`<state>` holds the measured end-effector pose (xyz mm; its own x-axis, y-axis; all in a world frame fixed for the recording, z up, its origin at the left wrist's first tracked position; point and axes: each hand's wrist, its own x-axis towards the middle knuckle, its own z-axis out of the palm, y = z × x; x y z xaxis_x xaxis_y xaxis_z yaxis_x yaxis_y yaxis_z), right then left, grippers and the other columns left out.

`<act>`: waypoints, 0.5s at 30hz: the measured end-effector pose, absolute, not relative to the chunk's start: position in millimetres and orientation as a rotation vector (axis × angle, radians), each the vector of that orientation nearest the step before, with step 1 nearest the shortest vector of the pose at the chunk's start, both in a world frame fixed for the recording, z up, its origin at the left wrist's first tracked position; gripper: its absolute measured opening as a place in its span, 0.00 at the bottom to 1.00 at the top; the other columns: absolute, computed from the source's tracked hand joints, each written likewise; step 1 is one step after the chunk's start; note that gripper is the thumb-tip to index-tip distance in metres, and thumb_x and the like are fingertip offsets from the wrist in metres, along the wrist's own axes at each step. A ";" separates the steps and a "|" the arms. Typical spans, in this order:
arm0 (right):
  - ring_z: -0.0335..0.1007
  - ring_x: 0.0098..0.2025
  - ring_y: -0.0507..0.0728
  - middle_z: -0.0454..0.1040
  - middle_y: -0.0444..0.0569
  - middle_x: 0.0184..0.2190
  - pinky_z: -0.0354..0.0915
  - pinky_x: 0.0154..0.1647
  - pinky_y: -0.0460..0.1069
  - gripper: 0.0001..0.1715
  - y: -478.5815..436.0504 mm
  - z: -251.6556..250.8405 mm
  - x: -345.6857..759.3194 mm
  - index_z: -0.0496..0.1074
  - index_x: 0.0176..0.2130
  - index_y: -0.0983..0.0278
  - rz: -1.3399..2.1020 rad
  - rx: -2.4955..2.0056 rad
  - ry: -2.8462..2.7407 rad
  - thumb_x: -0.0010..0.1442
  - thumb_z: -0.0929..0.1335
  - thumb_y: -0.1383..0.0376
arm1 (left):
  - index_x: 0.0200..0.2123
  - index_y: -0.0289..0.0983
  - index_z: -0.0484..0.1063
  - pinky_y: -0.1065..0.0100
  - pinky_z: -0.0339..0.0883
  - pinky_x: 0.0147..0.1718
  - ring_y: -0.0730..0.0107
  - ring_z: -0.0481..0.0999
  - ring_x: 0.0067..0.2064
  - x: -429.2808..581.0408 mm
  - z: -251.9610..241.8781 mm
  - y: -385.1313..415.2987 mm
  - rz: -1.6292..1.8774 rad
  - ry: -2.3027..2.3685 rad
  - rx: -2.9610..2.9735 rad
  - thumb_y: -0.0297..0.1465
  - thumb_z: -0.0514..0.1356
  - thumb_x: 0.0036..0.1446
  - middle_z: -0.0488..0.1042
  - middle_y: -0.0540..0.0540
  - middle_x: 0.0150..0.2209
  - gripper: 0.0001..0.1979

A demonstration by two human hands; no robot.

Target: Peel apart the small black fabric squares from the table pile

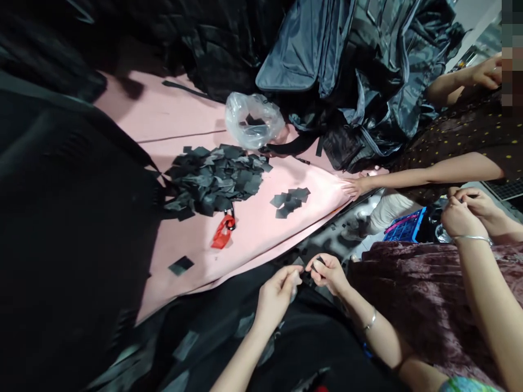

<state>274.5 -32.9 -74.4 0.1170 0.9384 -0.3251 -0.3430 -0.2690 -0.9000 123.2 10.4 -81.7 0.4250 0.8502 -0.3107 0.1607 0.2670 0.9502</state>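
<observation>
My left hand is closed in a pinch low in the middle of the view. A grey square scrap shows at its fingertips, and a pale scrap under its fingers; what exactly it grips is unclear. Close beside it, my right hand is closed around a small black piece. Beyond both hands, a large heap of dark square fabric pieces lies on a pink surface. A smaller cluster of dark squares is nearer, and one single dark square sits to the left.
A red loop with a black clip and a clear plastic bag lie by the heap. Dark bags crowd the back. Black fabric covers the left. Co-workers' hands and forearms reach in from the right.
</observation>
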 end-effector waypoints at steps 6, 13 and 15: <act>0.50 0.11 0.43 0.64 0.40 0.13 0.45 0.11 0.40 0.25 -33.3 -76.1 269.0 0.71 0.29 0.70 1.447 -1.317 -0.729 0.53 0.69 0.49 | 0.32 0.36 0.74 0.72 0.50 0.19 0.75 0.56 0.21 116.9 -61.6 5.6 0.623 1.030 1.129 0.43 0.57 0.52 0.58 0.53 0.19 0.16; 0.73 0.28 0.52 0.77 0.52 0.31 0.67 0.25 0.45 0.24 -38.8 -77.5 269.1 0.70 0.42 0.67 1.690 -1.167 -0.565 0.52 0.71 0.53 | 0.30 0.36 0.72 0.73 0.49 0.18 0.77 0.54 0.19 1.4 -69.8 -2.9 0.754 1.330 0.958 0.47 0.61 0.48 0.57 0.54 0.17 0.19; 0.73 0.33 0.53 0.76 0.55 0.40 0.68 0.30 0.46 0.19 -39.2 -77.5 267.3 0.71 0.40 0.67 1.697 -1.163 -0.552 0.53 0.71 0.56 | 0.30 0.38 0.73 0.72 0.56 0.19 0.74 0.61 0.21 -49.5 -81.9 -17.7 0.789 1.503 0.952 0.48 0.60 0.47 0.63 0.51 0.20 0.18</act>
